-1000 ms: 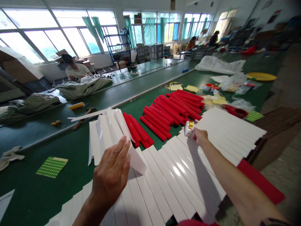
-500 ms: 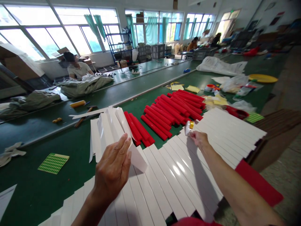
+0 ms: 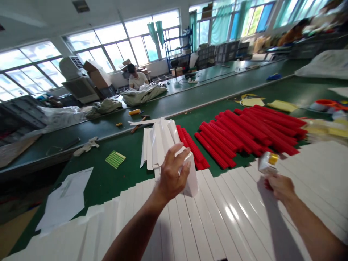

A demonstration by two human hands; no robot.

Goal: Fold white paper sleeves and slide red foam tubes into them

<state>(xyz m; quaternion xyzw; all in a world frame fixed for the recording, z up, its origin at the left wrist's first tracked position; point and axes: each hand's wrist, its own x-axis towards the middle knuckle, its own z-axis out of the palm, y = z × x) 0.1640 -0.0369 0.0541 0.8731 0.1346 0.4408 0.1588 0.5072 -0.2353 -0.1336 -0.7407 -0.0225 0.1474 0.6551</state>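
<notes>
My left hand (image 3: pixel 174 174) lies curved round the end of a long white carton (image 3: pixel 192 181), its fingers slightly parted against it. This carton stands tilted above a row of flat white cartons (image 3: pixel 217 199). Over the row's right part, my right hand (image 3: pixel 281 186) is closed on a small white tape dispenser (image 3: pixel 268 163) with a yellow roll. Behind my left hand rests a stack of folded white cartons (image 3: pixel 163 134). Red tubes (image 3: pixel 244 130) lie in a large pile beyond the row, with a smaller group of red tubes (image 3: pixel 191 148) beside the stack.
On the green table are a green sticker sheet (image 3: pixel 115 159), white paper (image 3: pixel 66 195), gloves (image 3: pixel 87 146) and a hammer (image 3: pixel 140 124). Yellow sheets (image 3: pixel 282 106) and a red-orange tape roll (image 3: pixel 326 103) lie at the right. A person (image 3: pixel 137 78) sits across the tables.
The view has swung left, so the scene sits further right. My left hand has gone from flat against the white carton to curved round it. My right hand still holds the tape dispenser.
</notes>
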